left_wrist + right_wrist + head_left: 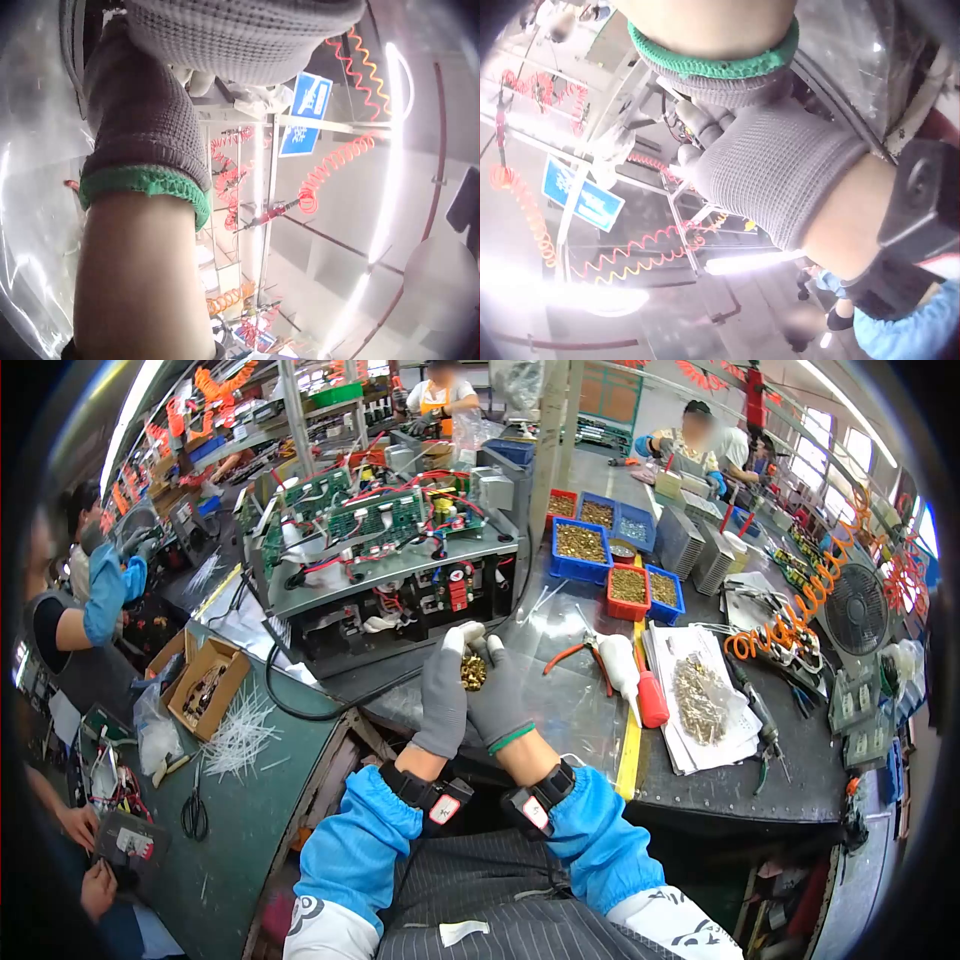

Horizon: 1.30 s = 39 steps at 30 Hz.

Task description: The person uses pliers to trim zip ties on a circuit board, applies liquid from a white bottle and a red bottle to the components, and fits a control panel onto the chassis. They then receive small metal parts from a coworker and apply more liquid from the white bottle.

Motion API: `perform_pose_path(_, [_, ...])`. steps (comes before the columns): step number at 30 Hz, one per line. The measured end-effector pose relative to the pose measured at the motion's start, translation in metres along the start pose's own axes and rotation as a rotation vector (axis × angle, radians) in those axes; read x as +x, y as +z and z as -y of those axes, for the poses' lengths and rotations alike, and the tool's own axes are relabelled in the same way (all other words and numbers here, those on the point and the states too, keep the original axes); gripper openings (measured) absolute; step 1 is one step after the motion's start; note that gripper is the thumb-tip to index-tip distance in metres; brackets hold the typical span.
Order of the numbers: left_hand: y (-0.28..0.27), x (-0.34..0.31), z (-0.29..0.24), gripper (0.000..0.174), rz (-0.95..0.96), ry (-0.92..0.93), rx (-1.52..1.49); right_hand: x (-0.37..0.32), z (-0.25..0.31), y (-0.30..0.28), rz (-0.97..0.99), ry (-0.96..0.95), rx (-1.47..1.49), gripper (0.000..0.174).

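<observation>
In the head view, both grey-gloved hands are cupped together over the front bench edge. A small heap of brass-coloured parts (473, 673) lies between the palms, held by the left hand (443, 695) and the right hand (500, 702), fingers curled round it. The left wrist view has the left hand (247, 37) across the top and the right hand (142, 112), green-cuffed, beside it. In the right wrist view the left hand (772, 169) lies against the right hand (727, 90); the parts are hidden in both wrist views.
Behind the hands stands an open metal chassis (400, 570) with circuit boards. To the right are blue bins (580, 565), a red bin (627, 610), pliers (570, 657), a white bottle (620, 665) and a bag of small parts (703, 700). A black cable (300, 713) curves at left.
</observation>
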<state>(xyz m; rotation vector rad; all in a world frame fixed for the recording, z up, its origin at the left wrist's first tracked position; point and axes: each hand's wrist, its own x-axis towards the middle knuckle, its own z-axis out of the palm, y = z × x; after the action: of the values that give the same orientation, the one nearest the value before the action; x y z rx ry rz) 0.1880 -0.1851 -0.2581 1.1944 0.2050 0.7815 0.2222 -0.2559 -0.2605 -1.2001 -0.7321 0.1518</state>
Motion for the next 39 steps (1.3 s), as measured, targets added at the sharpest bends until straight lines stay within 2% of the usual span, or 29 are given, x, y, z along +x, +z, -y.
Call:
perform_pose_path(1, [0.008,0.000,-0.003,0.042,0.060,0.047,0.109,0.003,-0.013,-0.006,-0.017,-0.004,-0.003,0.028])
perform_pose_path(3, [0.025,0.000,-0.009,0.041,0.140,0.094,0.212,0.011,-0.053,-0.022,-0.115,0.272,0.647,0.031])
perform_pose_path(4, [0.032,-0.001,-0.011,0.040,0.204,0.263,0.518,0.015,-0.042,-0.021,-0.261,0.495,0.980,0.035])
perform_pose_path(5, [0.038,-0.001,-0.015,0.039,0.263,0.437,0.821,0.016,-0.040,-0.028,-0.274,0.483,0.981,0.035])
perform_pose_path(6, [0.044,-0.001,-0.019,0.036,0.359,0.444,0.851,0.018,-0.036,-0.034,-0.274,0.488,1.006,0.035])
perform_pose_path(10, [0.067,0.006,-0.024,0.036,0.540,0.537,0.894,0.028,-0.030,-0.057,-0.253,0.502,1.109,0.034])
perform_pose_path(15, [0.079,0.010,-0.030,0.037,0.493,0.688,0.909,0.027,-0.033,-0.074,-0.213,0.542,1.246,0.033])
perform_pose_path(16, [0.076,0.010,-0.028,0.037,0.390,0.729,0.911,0.024,-0.049,-0.077,-0.242,0.248,0.480,0.027])
perform_pose_path(17, [0.070,0.010,-0.027,0.038,0.284,0.768,0.912,0.033,-0.050,-0.088,-0.240,0.248,0.480,0.027])
perform_pose_path(18, [0.053,0.015,-0.010,0.040,0.265,0.885,1.044,0.047,-0.049,-0.107,-0.313,0.476,1.043,0.026])
perform_pose_path(19, [0.052,0.008,-0.017,0.040,0.243,0.764,0.943,0.063,-0.045,-0.122,-0.373,0.701,1.607,0.026])
perform_pose_path(20, [0.041,0.007,-0.010,0.042,0.282,0.703,1.002,0.074,-0.021,-0.125,-0.425,0.655,1.476,0.022])
perform_pose_path(21, [0.025,0.008,0.000,0.044,0.316,0.644,1.057,0.087,-0.019,-0.135,-0.413,0.656,1.469,0.022])
perform_pose_path(23, [-0.002,0.008,0.018,0.043,0.428,0.564,1.148,0.115,-0.027,-0.160,-0.326,0.627,1.350,0.020])
perform_pose_path(24, [-0.018,0.010,0.029,0.044,0.509,0.515,1.188,0.132,-0.036,-0.174,-0.239,0.692,1.436,0.019])
perform_pose_path(25, [-0.028,0.010,0.035,0.045,0.563,0.495,1.224,0.143,-0.022,-0.174,-0.313,0.654,1.321,0.016])
perform_pose_path(27, [-0.038,0.009,0.046,0.043,0.643,0.527,1.254,0.167,-0.022,-0.185,-0.274,0.622,1.330,0.018])
perform_pose_path(28, [-0.038,0.010,0.046,0.044,0.656,0.519,1.268,0.177,-0.016,-0.185,-0.321,0.598,1.287,0.020])
perform_pose_path(29, [-0.033,0.009,0.043,0.044,0.667,0.503,1.281,0.191,-0.020,-0.193,-0.238,0.591,1.340,0.024])
perform_pose_path(32, [-0.032,0.009,0.038,0.045,0.647,0.480,1.305,0.231,-0.022,-0.202,-0.227,0.574,1.325,0.028])
perform_pose_path(36, [-0.034,0.009,0.038,0.046,0.670,0.451,1.340,0.288,-0.036,-0.196,-0.190,0.630,1.264,0.023])
perform_pose_path(39, [-0.033,0.009,0.033,0.049,0.683,0.421,1.342,0.315,-0.038,-0.168,-0.210,0.657,1.233,0.023])
